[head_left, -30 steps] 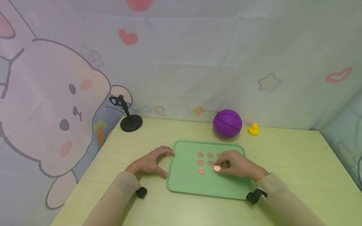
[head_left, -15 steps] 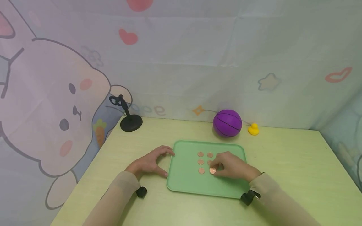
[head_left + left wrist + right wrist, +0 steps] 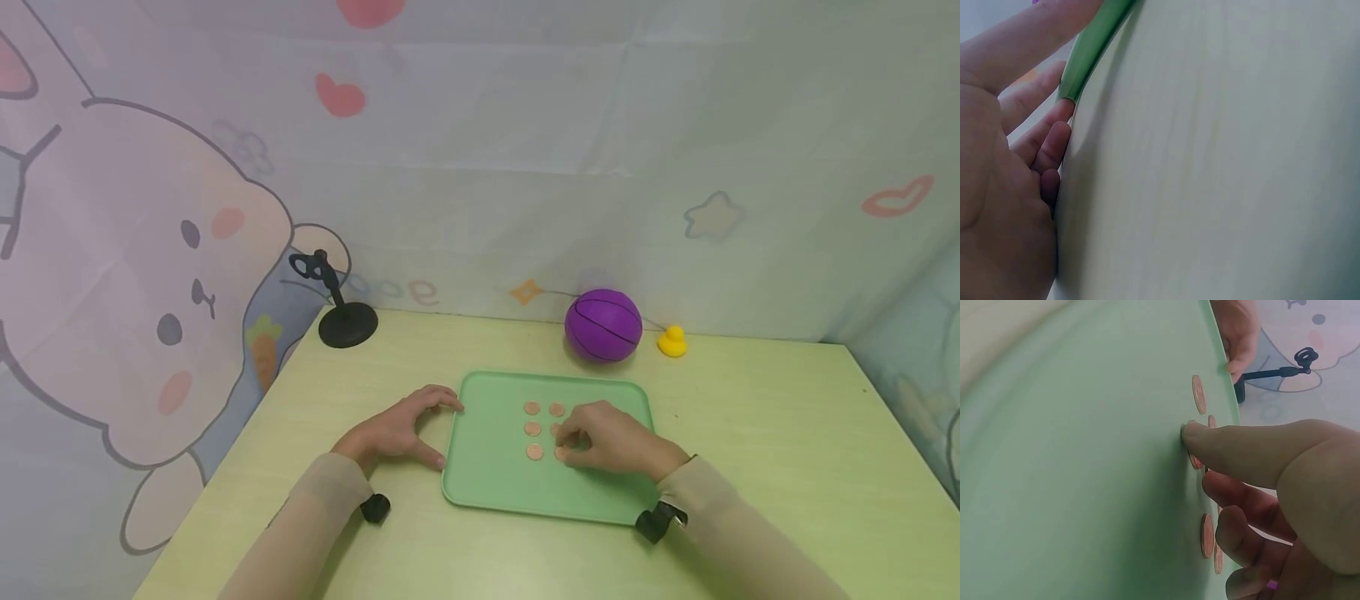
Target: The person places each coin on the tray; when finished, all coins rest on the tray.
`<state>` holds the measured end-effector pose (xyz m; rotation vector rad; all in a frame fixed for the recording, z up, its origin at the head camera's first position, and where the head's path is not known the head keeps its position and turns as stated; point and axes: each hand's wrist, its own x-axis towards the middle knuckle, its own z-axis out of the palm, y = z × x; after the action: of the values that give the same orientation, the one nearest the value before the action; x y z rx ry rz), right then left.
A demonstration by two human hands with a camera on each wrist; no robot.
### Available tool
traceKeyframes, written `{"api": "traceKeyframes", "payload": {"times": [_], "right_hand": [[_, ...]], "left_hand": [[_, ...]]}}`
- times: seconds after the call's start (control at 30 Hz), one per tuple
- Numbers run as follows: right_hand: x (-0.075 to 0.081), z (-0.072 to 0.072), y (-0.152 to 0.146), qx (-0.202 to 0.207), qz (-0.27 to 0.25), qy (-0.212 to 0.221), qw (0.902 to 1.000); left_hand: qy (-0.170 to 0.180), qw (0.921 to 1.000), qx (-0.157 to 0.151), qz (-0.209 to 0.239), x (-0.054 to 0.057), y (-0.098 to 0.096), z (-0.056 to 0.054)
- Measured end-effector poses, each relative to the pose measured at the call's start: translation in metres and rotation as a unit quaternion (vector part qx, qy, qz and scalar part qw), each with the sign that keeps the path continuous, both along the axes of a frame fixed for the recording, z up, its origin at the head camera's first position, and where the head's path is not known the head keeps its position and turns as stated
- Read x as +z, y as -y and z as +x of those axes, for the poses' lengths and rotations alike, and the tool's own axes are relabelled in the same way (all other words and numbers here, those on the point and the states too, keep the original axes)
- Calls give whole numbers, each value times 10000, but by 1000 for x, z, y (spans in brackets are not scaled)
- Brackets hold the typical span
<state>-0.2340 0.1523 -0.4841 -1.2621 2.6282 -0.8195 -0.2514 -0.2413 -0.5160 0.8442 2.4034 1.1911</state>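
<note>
On the green tray [image 3: 487,475], several copper-coloured coins [image 3: 534,452] lie flat in short rows. My right hand [image 3: 611,437] is low over the tray, its thumb and index finger at either side of the front coin [image 3: 560,452] of the second row. In the right wrist view my thumb overlaps that coin [image 3: 1195,460], which sits at the tray surface. Another coin [image 3: 1208,535] lies beneath my other fingers; the head view hides it. My left hand [image 3: 393,429] rests at the tray's left edge, thumb and fingers spread, fingertips touching the rim [image 3: 1094,47].
A purple ball [image 3: 603,326] and a yellow rubber duck [image 3: 672,342] stand behind the tray. A black stand [image 3: 348,324] with a round base is at the table's back left. A printed cloth [image 3: 480,167] hangs behind the table [image 3: 757,417].
My right hand has moved slightly left and forward on the tray with the coin, which has gone from tilted and shining to lying nearly flat in the second row. My left hand stays put.
</note>
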Motion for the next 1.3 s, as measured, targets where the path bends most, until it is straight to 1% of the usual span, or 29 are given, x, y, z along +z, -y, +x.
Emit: {"api": "traceKeyframes", "payload": {"times": [0.3, 0.47, 0.6, 0.83, 1.0, 1.3], "right_hand": [[-1, -1, 1, -31, 34, 49, 10000], [2, -3, -6, -174, -88, 180, 9996], [8, -6, -21, -329, -197, 237, 9990], [16, -8, -55, -696, -114, 371, 9968], [18, -7, -77, -843, -131, 375, 9956], [15, -1, -112, -1298, -168, 452, 9904]], "left_hand": [[-6, 10000, -34, 87, 1, 0, 0], [-80, 9999, -63, 55, -1, 0, -1], [-111, 9999, -62, 25, -2, 0, -2], [-63, 10000, -21, 5, -2, 1, -1], [-17, 10000, 7, 48, -2, 1, -1], [28, 10000, 22, 50, -2, 0, -1]]}}
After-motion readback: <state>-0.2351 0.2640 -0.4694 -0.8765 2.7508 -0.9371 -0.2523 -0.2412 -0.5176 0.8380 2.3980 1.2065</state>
